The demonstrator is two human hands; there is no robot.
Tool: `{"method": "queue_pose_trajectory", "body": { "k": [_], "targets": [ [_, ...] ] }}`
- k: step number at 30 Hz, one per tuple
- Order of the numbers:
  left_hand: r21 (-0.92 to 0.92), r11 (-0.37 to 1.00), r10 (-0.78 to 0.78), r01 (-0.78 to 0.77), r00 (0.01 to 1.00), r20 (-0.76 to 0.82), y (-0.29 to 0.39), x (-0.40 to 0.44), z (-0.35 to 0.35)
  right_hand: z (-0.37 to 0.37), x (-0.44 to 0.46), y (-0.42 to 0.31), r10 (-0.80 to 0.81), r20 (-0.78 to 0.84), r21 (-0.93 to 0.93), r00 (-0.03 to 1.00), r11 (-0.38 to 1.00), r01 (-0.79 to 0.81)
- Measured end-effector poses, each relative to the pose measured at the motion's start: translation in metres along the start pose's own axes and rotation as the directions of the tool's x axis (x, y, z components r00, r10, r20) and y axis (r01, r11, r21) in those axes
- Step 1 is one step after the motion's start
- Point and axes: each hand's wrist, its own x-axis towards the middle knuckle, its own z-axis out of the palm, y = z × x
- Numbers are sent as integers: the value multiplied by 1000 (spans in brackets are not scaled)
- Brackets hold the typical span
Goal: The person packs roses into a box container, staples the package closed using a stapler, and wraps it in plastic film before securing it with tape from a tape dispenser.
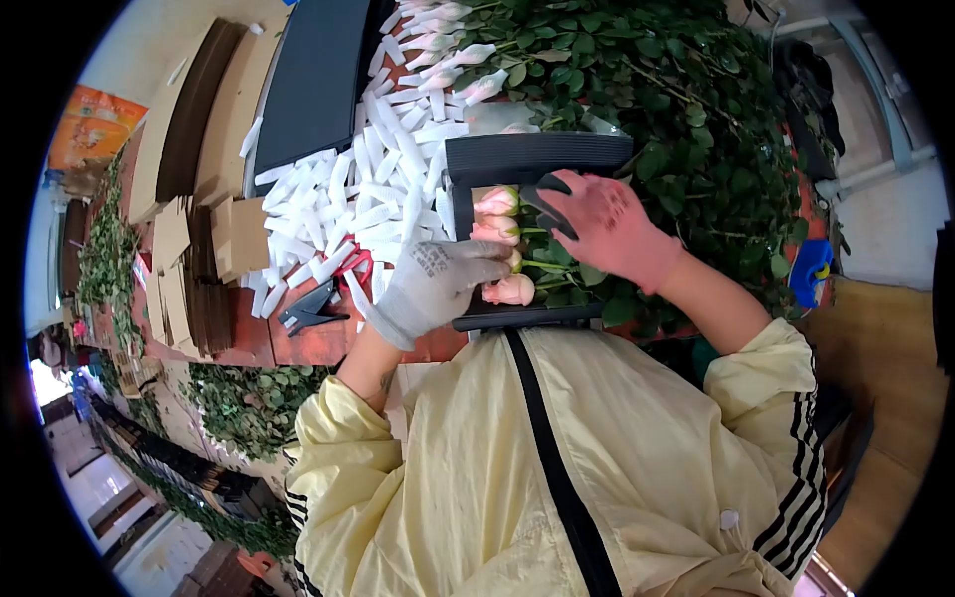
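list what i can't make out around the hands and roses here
Head view, one rose: partly covered by the left hand.
Head view, print on the left glove: too small and blurred to read.
Head view, rose stems: far ends lost among the leaves.
Head view, right palm: hidden by the back of the right hand.
Head view, leaves: cut off by the top edge.

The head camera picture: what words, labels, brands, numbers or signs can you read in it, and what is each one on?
No text here can be read for certain.
Left hand's grey glove: dark printing on the back, too small and blurred to read.
Right hand's pink glove: darker red printing on the back, also too blurred.
Orange item at far left: pale marks, too blurred to tell whether they are letters.
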Motion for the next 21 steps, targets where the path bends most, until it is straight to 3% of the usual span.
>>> {"method": "queue_pose_trajectory", "body": {
  "k": [1,3,5,6,8,12,14,18,21],
  "targets": [
    [3,1000,-10,10,1000,-13,-3,0,-1,-14,-1,-9,-87,-147,-129,985,989,68],
    [50,999,-24,21,998,58,-9,-1,-2,-36,-7,-25,-93,172,42,981,995,86],
    [63,996,-74,69,992,97,-8,3,-5,-34,-7,-35,-87,593,100,800,994,34],
    [67,993,-106,98,985,133,-10,4,-5,-24,-14,-36,-95,598,100,796,994,44],
    [57,996,-72,64,987,142,-17,4,1,0,-29,-34,-132,301,55,944,991,121],
    [72,996,-48,43,995,82,-16,3,5,6,-22,-32,-89,417,129,905,991,38],
    [81,993,-98,86,980,170,-7,6,-3,3,-14,-27,-94,473,262,876,964,-38],
    [80,977,-210,198,961,179,-5,6,-3,6,-10,-31,-127,461,229,878,973,21],
    [128,962,-261,240,947,190,-15,1,11,0,4,-33,-124,546,217,829,976,3]
  ]
}}
